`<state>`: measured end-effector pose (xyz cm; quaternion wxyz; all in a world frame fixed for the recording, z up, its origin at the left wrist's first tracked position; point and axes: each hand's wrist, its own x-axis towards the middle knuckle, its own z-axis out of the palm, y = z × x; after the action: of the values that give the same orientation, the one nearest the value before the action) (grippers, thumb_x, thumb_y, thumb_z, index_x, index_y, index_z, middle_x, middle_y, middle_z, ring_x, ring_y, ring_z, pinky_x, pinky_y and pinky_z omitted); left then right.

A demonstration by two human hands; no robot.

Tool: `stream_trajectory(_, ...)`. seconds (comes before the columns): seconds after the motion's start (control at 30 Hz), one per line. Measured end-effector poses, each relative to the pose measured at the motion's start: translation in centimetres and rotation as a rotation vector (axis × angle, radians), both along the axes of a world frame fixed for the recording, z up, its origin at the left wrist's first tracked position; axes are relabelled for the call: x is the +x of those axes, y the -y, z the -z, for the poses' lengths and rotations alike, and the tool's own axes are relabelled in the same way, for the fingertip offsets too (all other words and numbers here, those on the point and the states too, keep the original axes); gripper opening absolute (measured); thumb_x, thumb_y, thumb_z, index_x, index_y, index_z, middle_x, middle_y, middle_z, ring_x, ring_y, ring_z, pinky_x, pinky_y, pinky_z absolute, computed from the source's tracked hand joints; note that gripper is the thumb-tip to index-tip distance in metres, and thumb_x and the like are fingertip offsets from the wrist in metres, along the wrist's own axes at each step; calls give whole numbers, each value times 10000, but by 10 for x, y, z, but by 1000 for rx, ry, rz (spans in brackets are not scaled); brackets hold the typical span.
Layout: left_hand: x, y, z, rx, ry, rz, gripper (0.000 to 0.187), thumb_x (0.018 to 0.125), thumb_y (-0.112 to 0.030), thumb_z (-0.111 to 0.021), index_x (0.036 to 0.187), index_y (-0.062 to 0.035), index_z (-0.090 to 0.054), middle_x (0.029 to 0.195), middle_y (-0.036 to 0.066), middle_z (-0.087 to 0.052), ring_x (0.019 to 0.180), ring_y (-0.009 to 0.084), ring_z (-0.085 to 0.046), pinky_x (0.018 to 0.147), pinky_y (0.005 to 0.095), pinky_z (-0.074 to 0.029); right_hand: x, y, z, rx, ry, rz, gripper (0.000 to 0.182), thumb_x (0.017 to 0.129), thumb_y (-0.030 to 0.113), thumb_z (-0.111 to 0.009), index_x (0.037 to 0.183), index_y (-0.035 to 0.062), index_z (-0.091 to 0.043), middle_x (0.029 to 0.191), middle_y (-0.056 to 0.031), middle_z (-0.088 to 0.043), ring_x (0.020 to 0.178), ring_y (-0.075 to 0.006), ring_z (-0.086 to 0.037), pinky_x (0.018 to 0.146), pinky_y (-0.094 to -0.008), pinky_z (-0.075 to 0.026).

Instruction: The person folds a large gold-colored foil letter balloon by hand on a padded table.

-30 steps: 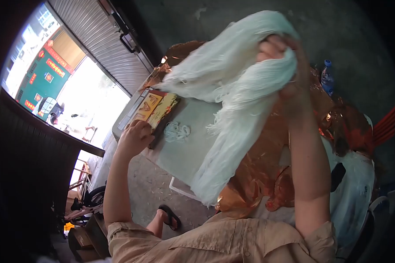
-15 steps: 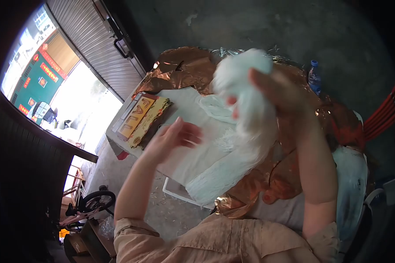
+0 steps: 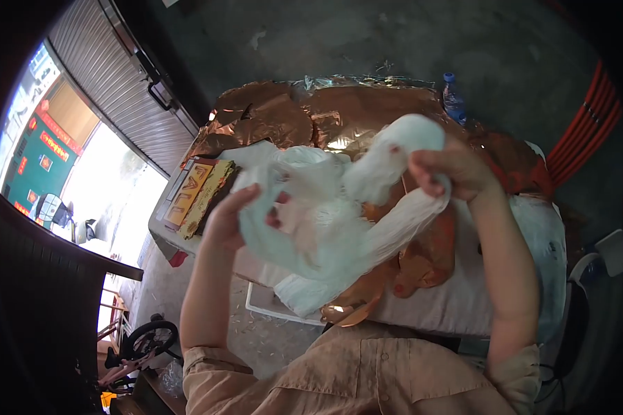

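Observation:
A hank of white thread (image 3: 412,214), blurred in places, stretches between my hands above the cloth-covered table. My right hand (image 3: 453,169) grips its upper right part, with the thumb and fingers closed on the strands and a thick end (image 3: 415,131) flopping to the left. On the other side, my left hand (image 3: 235,214) has its thumb and fingers around a pale, loosely spread loop (image 3: 270,242) of the same thread. More white thread (image 3: 308,158) lies behind the loop on the cloth. Copper-coloured foil sheet (image 3: 374,107) covers the table's far part.
A yellow and brown sign (image 3: 194,197) with large letters lies at the table's left end. A plastic bottle (image 3: 453,100) stands at the far edge. Orange-brown crumpled material (image 3: 426,263) lies near me. Red pipes (image 3: 585,124), a shutter door (image 3: 107,76) and a small bicycle (image 3: 145,346) surround the table.
My right hand has come down slightly with the thread. My left hand, empty and spread before, now holds the loop. The hank has opened out between both hands, and the camera view has shifted.

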<state>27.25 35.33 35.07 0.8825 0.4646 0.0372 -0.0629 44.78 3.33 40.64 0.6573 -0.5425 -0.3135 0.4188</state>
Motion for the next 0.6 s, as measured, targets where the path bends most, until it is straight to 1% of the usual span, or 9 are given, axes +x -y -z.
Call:
stream_trajectory(0.13,-13,-21,-53,127,181,-66,469,881,-234,-579,1259,6,-440,850,62,-583,496,37,-469,558,269,-497,-1,21,-25,204,-25,144,246,924,211,-539,1039,-6,-559,556,30,-432,388,-32,-385,366,-178,-303)
stream_trajectory(0.27,13,-36,-132,16,283,53,387,931,-194,-515,1243,25,-452,827,19,-560,546,34,-468,585,237,-475,-6,14,-42,241,42,129,195,942,195,-501,819,52,-550,544,57,-387,374,-13,-327,363,-179,-265)
stream_trajectory(0.3,21,-25,-150,156,382,58,363,939,-192,-506,1227,24,-463,846,15,-562,555,34,-466,596,230,-472,-22,8,-49,207,33,210,276,940,198,-497,690,82,-482,549,52,-391,374,-19,-322,362,-187,-260)
stream_trajectory(0.37,45,-26,-174,301,492,61,341,947,-191,-496,1210,23,-473,865,12,-563,564,34,-464,607,224,-469,-32,-1,-53,142,85,220,283,938,200,-494,682,80,-479,551,48,-395,374,-23,-316,363,-191,-254)
stream_trajectory(0.43,77,-47,-195,252,633,519,490,978,-248,-414,1380,11,-308,1065,70,-554,812,103,-570,757,279,-475,-42,-7,-51,84,175,235,283,928,198,-495,678,68,-473,554,34,-407,376,-31,-302,360,-202,-233)
stream_trajectory(0.47,91,-44,-205,253,638,522,490,978,-248,-414,1380,11,-308,1065,70,-554,812,103,-570,757,279,-475,-46,-5,-54,85,180,238,283,928,198,-495,678,68,-473,554,34,-407,376,-31,-302,360,-202,-233)
stream_trajectory(0.5,97,-25,-221,-102,634,887,389,947,-193,-473,1259,31,-409,928,62,-570,675,72,-546,632,226,-495,-53,1,-62,112,195,207,293,931,203,-489,673,67,-471,550,33,-408,373,-31,-300,358,-206,-233)
stream_trajectory(0.57,56,-6,-254,27,691,419,234,944,-196,-480,1028,17,-527,699,7,-523,506,31,-465,508,176,-451,-67,17,-77,171,234,178,305,956,226,-449,705,55,-465,514,35,-384,357,-28,-298,338,-201,-237)
stream_trajectory(0.6,6,5,-277,502,674,-420,270,972,-254,-430,919,-16,-546,607,-38,-458,473,21,-408,510,179,-387,-71,27,-86,252,228,88,266,927,226,-495,739,39,-471,502,26,-387,355,-40,-312,343,-209,-249)
